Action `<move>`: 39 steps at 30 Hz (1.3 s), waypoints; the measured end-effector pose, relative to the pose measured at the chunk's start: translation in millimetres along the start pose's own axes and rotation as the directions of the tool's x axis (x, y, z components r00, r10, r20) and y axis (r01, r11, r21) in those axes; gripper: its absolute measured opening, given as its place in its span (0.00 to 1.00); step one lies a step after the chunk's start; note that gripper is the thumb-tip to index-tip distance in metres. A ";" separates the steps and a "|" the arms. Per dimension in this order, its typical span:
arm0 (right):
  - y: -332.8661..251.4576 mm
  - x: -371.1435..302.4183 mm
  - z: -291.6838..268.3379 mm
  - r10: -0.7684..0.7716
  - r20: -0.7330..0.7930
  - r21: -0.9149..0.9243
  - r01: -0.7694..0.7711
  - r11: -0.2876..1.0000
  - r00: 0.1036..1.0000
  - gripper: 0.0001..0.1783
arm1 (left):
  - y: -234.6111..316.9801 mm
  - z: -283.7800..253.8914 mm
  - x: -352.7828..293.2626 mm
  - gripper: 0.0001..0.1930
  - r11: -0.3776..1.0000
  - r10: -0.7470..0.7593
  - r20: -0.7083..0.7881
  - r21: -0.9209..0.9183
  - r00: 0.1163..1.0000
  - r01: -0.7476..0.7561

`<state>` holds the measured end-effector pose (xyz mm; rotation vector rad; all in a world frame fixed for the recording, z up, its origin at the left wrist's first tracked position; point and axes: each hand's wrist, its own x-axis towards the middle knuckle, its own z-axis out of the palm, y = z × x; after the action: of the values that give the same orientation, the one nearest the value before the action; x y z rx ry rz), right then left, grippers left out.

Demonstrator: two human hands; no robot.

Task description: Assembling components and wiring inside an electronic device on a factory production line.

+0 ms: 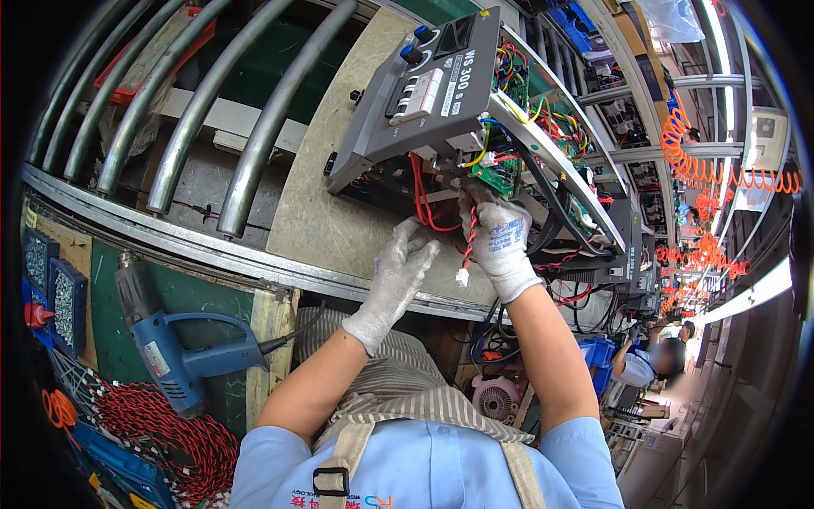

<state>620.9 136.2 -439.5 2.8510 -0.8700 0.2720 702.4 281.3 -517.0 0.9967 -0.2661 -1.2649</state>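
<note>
A grey welding machine (360, 153) with blue knobs and a white breaker switch stands on the bench, its side uncovered over green circuit boards and coloured wires. My right hand (502, 242), in a white glove, reaches to its lower opening with fingers closed. From that grip a twisted red-and-black cable (470, 237) hangs down, ending in a white plug; the fingertips are partly hidden by the machine. My left hand (397, 276), gloved too, is just below a loop of red wires (421, 199), fingers loosely bent and apart, with nothing seen between them.
A blue heat gun (186, 352) lies on the green surface at left, near bins of screws (66, 301) and a heap of red-and-black cables (161, 433). Metal rollers (275, 119) fill the upper left. Coiled orange hoses (678, 153) hang at right; another person (644, 365) sits beyond.
</note>
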 end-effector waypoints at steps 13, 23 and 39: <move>-23.1 2.6 16.4 0.155 0.017 -0.043 -0.154 0.987 0.988 0.07 | -11.2 -10.1 -6.9 0.29 0.972 0.075 -0.007 0.225 0.997 -0.071; -36.2 -36.2 2.8 -0.043 -0.131 0.559 0.110 0.822 0.990 0.16 | 7.8 -25.5 -17.3 0.22 0.988 0.118 -0.065 0.109 0.991 -0.111; -45.9 -20.3 23.7 0.115 0.162 0.686 -0.195 0.701 0.980 0.13 | -11.8 -31.1 47.6 0.15 0.994 0.098 -0.001 -0.051 0.995 -0.098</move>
<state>633.2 180.2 -471.0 3.5134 -1.2594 0.5904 731.1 254.7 -559.8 0.9283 -0.2791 -1.1781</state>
